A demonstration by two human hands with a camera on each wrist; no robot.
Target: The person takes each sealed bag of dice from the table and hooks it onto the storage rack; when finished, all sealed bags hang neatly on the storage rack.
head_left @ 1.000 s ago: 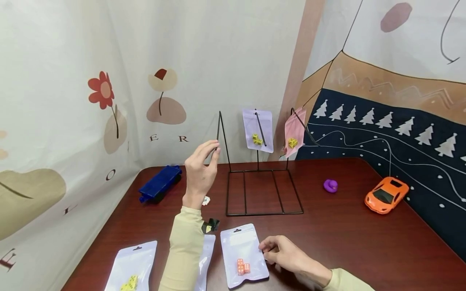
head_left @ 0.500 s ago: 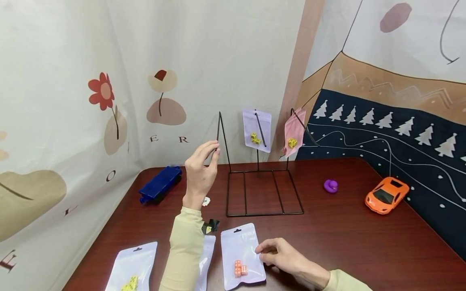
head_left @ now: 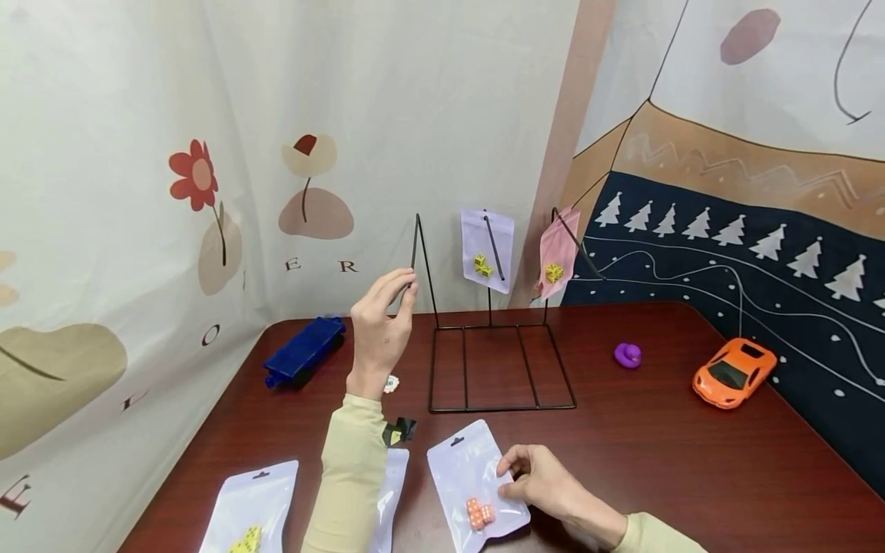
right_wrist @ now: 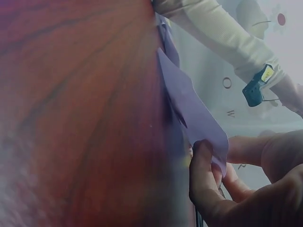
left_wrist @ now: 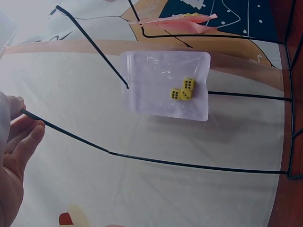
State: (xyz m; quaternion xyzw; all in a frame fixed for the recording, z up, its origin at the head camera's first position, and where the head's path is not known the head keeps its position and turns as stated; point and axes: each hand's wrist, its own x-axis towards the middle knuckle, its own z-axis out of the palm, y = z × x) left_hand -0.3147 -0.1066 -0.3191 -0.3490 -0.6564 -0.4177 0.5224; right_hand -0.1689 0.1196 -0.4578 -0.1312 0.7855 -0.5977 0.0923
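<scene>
My left hand (head_left: 382, 326) pinches the tip of the left hook (left_wrist: 75, 136) of a black wire display rack (head_left: 470, 410). Between my right thumb and fingers is the right edge of a lavender zip bag (head_left: 459, 468) containing orange dice (head_left: 478, 513); my right hand (head_left: 546, 480) is low at the front. In the right wrist view this bag (right_wrist: 194, 104) stands at an angle to the tabletop. On the rack's middle hook hangs a lavender zip bag (left_wrist: 156, 71) with yellow dice (left_wrist: 186, 90). The right hook carries a pink zip bag (head_left: 557, 247), also with yellow dice.
Another lavender bag (head_left: 259, 495) with yellow dice lies front left. A further bag (head_left: 394, 480) is partly hidden behind my left sleeve. Around the rack are a blue toy vehicle (head_left: 306, 349), a purple duck (head_left: 628, 355) and an orange toy car (head_left: 734, 372).
The bag at my right hand has turned, its bottom swinging right and its top leaning left. My right fingers now overlap its edge more. The left hand stays at the hook.
</scene>
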